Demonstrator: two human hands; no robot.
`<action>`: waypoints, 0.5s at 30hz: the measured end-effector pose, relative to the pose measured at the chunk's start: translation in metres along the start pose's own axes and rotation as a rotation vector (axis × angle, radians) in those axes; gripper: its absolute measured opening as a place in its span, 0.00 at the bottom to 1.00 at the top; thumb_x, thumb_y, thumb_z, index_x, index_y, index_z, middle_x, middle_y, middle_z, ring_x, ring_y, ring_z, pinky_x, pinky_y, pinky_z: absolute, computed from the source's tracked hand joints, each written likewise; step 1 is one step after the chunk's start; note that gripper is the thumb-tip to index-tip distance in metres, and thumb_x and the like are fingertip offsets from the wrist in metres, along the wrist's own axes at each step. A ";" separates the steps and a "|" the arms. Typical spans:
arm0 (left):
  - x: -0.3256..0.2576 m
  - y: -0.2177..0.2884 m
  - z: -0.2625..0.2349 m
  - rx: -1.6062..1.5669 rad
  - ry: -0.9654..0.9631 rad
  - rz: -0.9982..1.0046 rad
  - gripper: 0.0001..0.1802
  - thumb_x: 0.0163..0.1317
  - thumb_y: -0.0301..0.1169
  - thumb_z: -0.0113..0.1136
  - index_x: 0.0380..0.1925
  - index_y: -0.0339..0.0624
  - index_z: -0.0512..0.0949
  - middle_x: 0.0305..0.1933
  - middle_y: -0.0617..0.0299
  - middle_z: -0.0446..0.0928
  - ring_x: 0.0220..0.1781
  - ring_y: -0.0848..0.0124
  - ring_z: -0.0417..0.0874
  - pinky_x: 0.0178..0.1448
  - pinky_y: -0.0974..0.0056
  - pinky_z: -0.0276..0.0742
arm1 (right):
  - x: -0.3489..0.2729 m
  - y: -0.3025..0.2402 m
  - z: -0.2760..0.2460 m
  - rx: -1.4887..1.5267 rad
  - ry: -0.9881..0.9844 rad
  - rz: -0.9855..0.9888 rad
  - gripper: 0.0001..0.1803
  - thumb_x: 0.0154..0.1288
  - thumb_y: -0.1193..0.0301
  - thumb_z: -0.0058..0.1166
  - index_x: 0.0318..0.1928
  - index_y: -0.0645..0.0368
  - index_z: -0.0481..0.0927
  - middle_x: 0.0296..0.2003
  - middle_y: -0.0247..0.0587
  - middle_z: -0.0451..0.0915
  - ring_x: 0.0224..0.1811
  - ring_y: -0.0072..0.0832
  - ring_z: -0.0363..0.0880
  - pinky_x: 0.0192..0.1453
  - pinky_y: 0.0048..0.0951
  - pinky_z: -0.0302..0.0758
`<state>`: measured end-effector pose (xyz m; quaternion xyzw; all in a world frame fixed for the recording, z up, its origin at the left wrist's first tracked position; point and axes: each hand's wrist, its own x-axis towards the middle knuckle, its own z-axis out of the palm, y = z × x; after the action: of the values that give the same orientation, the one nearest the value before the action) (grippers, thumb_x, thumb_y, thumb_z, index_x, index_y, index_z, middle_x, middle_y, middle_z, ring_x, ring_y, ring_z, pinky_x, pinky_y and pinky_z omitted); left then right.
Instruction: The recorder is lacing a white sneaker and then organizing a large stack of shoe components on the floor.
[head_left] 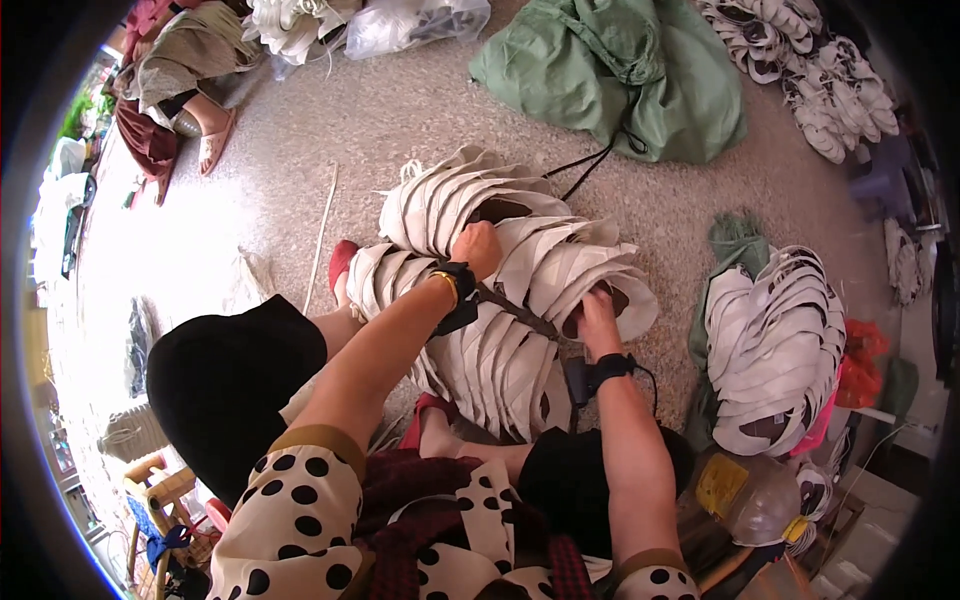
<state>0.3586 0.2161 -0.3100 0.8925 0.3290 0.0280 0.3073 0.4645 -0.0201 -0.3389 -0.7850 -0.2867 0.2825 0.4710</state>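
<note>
On the floor before me lies a bundle of nested white shoe uppers [455, 205] in several curved rows. A dark cloth strip [520, 312] crosses between the rows. My left hand [478, 250] is closed in a fist on top of the bundle, near the inner end of the upper rows; what its fingers grip is hidden. At the right end of the middle row [565, 255], my right hand [598, 318] reaches down into the opening of the end upper. Its fingertips are out of sight there. Both wrists carry dark strapped devices.
A green cloth sack [610, 80] lies ahead, its black cord trailing toward the bundle. Another stack of white uppers [775, 340] stands at right, with more uppers [840, 95] at far right. My red shoes [430, 415] flank the bundle. Another person's foot [212, 140] is far left.
</note>
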 end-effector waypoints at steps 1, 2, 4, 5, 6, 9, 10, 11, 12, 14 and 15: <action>0.000 0.001 0.003 -0.003 -0.039 -0.017 0.06 0.50 0.23 0.52 0.23 0.29 0.77 0.26 0.37 0.77 0.34 0.41 0.81 0.39 0.49 0.78 | 0.002 0.007 0.000 -0.435 0.015 -0.325 0.20 0.58 0.79 0.52 0.53 0.61 0.77 0.48 0.52 0.80 0.49 0.43 0.78 0.57 0.37 0.74; -0.002 0.003 0.006 -0.003 0.014 0.015 0.06 0.50 0.23 0.51 0.23 0.30 0.76 0.26 0.37 0.77 0.34 0.42 0.81 0.40 0.49 0.78 | 0.005 0.012 0.018 -0.107 -0.083 -0.203 0.24 0.54 0.81 0.54 0.54 0.62 0.75 0.50 0.55 0.78 0.52 0.46 0.76 0.59 0.37 0.73; -0.004 0.005 0.012 -0.019 0.030 0.029 0.06 0.51 0.24 0.51 0.23 0.32 0.75 0.26 0.38 0.78 0.33 0.43 0.81 0.39 0.48 0.78 | -0.001 0.021 0.025 -0.578 -0.302 -0.059 0.31 0.48 0.81 0.56 0.58 0.60 0.72 0.57 0.60 0.72 0.60 0.52 0.69 0.64 0.37 0.69; -0.009 0.008 0.018 0.011 0.010 -0.046 0.07 0.52 0.25 0.50 0.23 0.33 0.75 0.27 0.40 0.79 0.33 0.45 0.81 0.39 0.48 0.77 | -0.003 0.025 0.023 -0.709 -0.428 -0.028 0.31 0.49 0.80 0.56 0.59 0.59 0.72 0.58 0.58 0.71 0.61 0.52 0.68 0.65 0.38 0.69; -0.005 0.003 0.017 -0.009 0.018 -0.006 0.08 0.54 0.26 0.50 0.24 0.34 0.76 0.28 0.42 0.79 0.34 0.47 0.82 0.38 0.49 0.77 | -0.006 0.029 0.023 -0.730 -0.467 0.007 0.32 0.49 0.79 0.56 0.60 0.58 0.72 0.60 0.57 0.69 0.62 0.51 0.67 0.66 0.39 0.68; 0.009 -0.017 0.012 0.033 -0.140 0.155 0.07 0.54 0.28 0.52 0.26 0.36 0.77 0.31 0.46 0.80 0.36 0.50 0.82 0.40 0.52 0.78 | -0.011 0.039 0.018 -0.505 -0.299 -0.040 0.32 0.50 0.78 0.57 0.60 0.56 0.72 0.60 0.55 0.70 0.62 0.51 0.68 0.65 0.38 0.68; 0.013 -0.024 0.009 0.157 -0.266 0.242 0.07 0.51 0.28 0.56 0.28 0.37 0.78 0.35 0.49 0.81 0.37 0.50 0.83 0.44 0.53 0.80 | -0.011 0.042 0.019 -0.398 -0.180 0.018 0.33 0.50 0.77 0.57 0.61 0.56 0.72 0.60 0.55 0.71 0.62 0.51 0.68 0.65 0.38 0.69; 0.019 -0.031 0.005 0.096 -0.295 0.265 0.07 0.51 0.28 0.56 0.28 0.37 0.78 0.35 0.49 0.81 0.37 0.50 0.83 0.44 0.53 0.80 | -0.009 0.046 0.019 -0.386 -0.194 -0.066 0.33 0.50 0.77 0.57 0.61 0.56 0.72 0.60 0.55 0.71 0.62 0.51 0.68 0.65 0.38 0.69; 0.021 -0.036 0.002 -0.050 -0.405 0.179 0.07 0.52 0.28 0.56 0.28 0.36 0.78 0.36 0.50 0.82 0.37 0.53 0.83 0.45 0.55 0.80 | -0.007 0.050 0.020 -0.380 -0.179 -0.103 0.32 0.51 0.75 0.58 0.61 0.56 0.72 0.60 0.53 0.71 0.62 0.51 0.68 0.64 0.38 0.69; 0.028 -0.041 -0.005 -0.092 -0.601 0.192 0.05 0.52 0.26 0.56 0.27 0.38 0.79 0.37 0.54 0.81 0.39 0.58 0.83 0.47 0.59 0.79 | -0.004 0.061 0.024 -0.373 -0.168 -0.135 0.32 0.52 0.74 0.59 0.61 0.56 0.72 0.61 0.51 0.71 0.62 0.50 0.68 0.64 0.37 0.69; 0.028 -0.042 -0.008 -0.149 -0.603 0.113 0.04 0.52 0.25 0.56 0.27 0.38 0.79 0.37 0.56 0.81 0.40 0.60 0.83 0.48 0.62 0.79 | -0.002 0.068 0.026 -0.403 -0.291 0.065 0.31 0.53 0.72 0.61 0.61 0.57 0.72 0.62 0.50 0.71 0.63 0.49 0.67 0.65 0.37 0.68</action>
<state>0.3545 0.2619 -0.3315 0.8525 0.1702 -0.1969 0.4534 0.4572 -0.0333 -0.4101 -0.8230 -0.3765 0.3446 0.2494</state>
